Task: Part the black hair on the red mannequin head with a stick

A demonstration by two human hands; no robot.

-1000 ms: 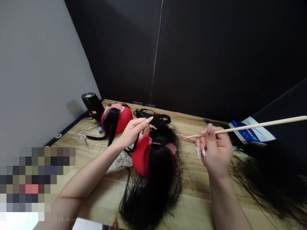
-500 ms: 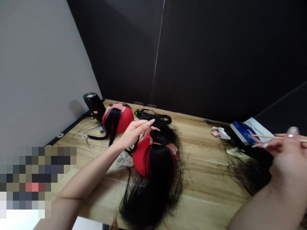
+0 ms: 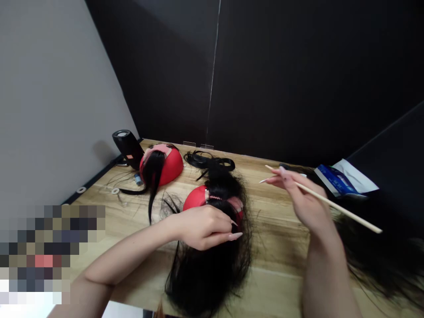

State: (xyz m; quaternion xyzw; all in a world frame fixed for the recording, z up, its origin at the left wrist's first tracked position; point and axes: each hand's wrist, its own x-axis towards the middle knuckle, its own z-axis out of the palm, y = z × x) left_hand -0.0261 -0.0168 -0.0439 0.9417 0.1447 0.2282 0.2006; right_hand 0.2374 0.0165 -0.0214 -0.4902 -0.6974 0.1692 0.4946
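My left hand (image 3: 210,227) is closed over the black hair (image 3: 205,278) on the nearer red head form (image 3: 194,197), its thumb and fingers pressed together. Whether strands are pinched between them is hard to make out. A pink band and pink netting (image 3: 236,203) show on top of this form. To the right, my right hand (image 3: 303,194) grips a thin pale wooden stick (image 3: 344,213), tip pointing left, raised above the table.
Behind on the left are a second red form (image 3: 172,167) with hair, a black speaker (image 3: 127,148) and a white ring (image 3: 115,191). A blue and white packet (image 3: 341,181) and loose dark hair (image 3: 384,251) lie at right. Dark panels (image 3: 281,79) stand behind.
My left hand has moved down and right onto the nearer form's hair. My right hand has come leftward with the stick, toward that form.
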